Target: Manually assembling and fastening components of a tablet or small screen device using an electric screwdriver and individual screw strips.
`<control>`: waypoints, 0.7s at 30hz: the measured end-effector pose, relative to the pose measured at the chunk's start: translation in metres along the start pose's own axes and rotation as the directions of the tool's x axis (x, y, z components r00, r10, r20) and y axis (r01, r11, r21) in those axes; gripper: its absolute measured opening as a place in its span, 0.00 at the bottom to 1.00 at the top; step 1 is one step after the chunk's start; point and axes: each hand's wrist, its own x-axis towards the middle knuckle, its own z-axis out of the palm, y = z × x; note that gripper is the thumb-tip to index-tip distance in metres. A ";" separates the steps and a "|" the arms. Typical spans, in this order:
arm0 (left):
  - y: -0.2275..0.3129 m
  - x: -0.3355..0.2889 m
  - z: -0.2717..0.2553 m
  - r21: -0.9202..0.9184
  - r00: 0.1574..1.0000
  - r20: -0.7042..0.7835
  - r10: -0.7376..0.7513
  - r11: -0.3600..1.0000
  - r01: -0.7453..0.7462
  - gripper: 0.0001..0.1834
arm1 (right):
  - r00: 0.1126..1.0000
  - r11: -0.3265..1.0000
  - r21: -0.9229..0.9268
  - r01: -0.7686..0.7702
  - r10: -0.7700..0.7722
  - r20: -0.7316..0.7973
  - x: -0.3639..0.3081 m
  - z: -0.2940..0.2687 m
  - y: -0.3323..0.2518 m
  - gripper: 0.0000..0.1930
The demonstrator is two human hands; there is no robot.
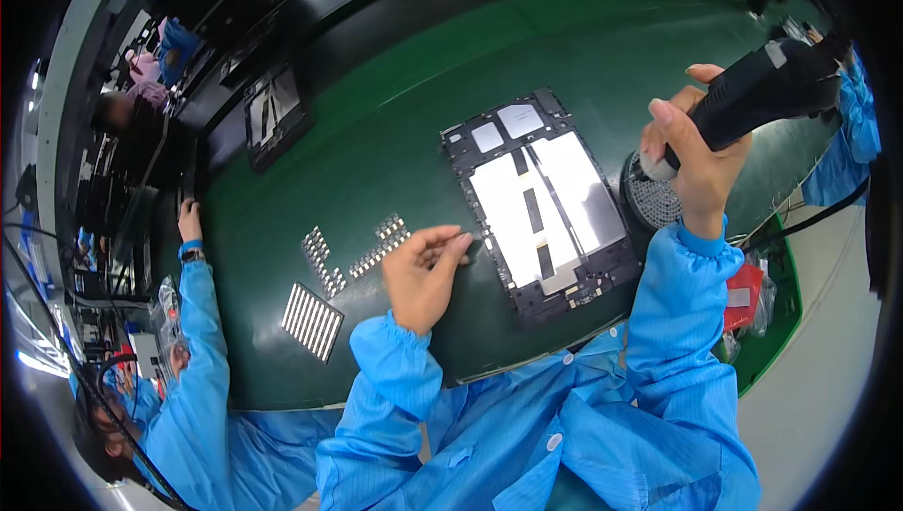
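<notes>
My right hand is wrapped round a thick black handheld power tool, raised at the right; its working tip is hidden. Under that hand sits a round dish of tiny shiny pieces. In front of me lies an opened tablet housing, black-framed, with large silver-white battery panels. My left hand is beside the housing's left edge, thumb and forefinger pinched together; whatever may be between them is too small to name. Left of it are two groups of small metallic parts and a striped rectangular sheet.
At the far left, another black tablet housing lies by the dark rail. A co-worker's blue sleeve reaches onto the green tabletop. Low at right stands a green bin with a red packet, near a black cable.
</notes>
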 end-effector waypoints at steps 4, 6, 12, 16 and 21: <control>0.002 0.022 0.007 -0.150 0.994 0.098 -0.057 0.986 0.071 0.09 | 0.991 0.996 0.085 -0.009 -0.002 0.133 -0.010 0.038 -0.009 0.21; 0.002 0.033 0.011 -0.062 0.996 0.093 0.008 0.998 -0.002 0.08 | 0.982 0.995 0.102 0.013 -0.032 0.186 -0.013 0.050 -0.007 0.20; -0.012 0.052 0.013 0.098 0.990 0.044 0.134 0.986 -0.138 0.07 | 0.943 0.996 0.080 -0.031 0.002 0.332 -0.019 0.086 -0.004 0.23; -0.017 0.050 0.013 0.071 0.991 0.062 0.121 0.990 -0.126 0.08 | 0.942 0.987 0.118 -0.109 0.065 0.329 -0.023 0.114 0.007 0.22; -0.010 0.058 0.006 0.008 0.986 0.164 -0.021 1.000 0.020 0.10 | 0.929 0.994 0.058 -0.093 0.066 0.363 -0.028 0.124 0.033 0.19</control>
